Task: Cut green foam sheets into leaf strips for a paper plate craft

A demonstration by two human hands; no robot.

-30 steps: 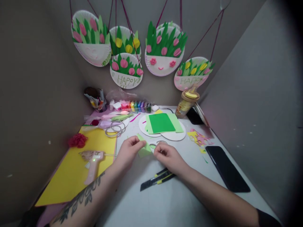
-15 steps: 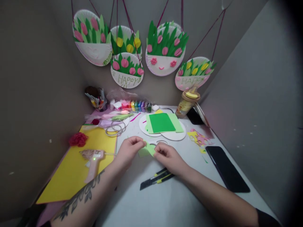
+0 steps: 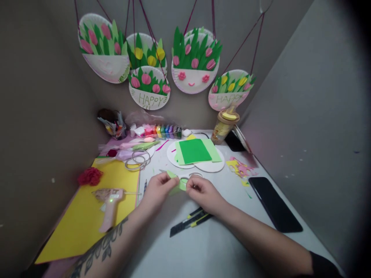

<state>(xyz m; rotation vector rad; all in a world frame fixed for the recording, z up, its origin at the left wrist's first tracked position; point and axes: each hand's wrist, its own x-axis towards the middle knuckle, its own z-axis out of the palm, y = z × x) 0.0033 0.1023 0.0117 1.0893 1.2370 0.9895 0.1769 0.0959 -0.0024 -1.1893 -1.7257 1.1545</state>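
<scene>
A small piece of light green paper point(image 3: 182, 185) is stretched between my two hands over the white table. My left hand point(image 3: 159, 188) pinches its left side between thumb and fingers. At its right edge, my right hand point(image 3: 204, 193) is closed in a pinch on the same paper. Just behind the paper lie scissors point(image 3: 197, 175), partly hidden by the paper and my hands. Below my right hand is a black and yellow utility knife point(image 3: 185, 223). Dark green sheets point(image 3: 194, 151) rest on light green paper and white paper plates point(image 3: 213, 166) farther back.
On the left, a pink glue gun point(image 3: 110, 208) lies on yellow paper point(image 3: 69, 220). A black phone point(image 3: 275, 204) is at the right. A lidded cup point(image 3: 224, 127), colored clay packs point(image 3: 165, 132) and a pen holder point(image 3: 116, 127) stand behind. Decorated plates point(image 3: 195, 81) hang on the wall.
The paper has turned between my fingers, with its left part now upright above my left thumb. The whole view has shifted slightly, so surroundings appear farther left. Both hands keep their hold.
</scene>
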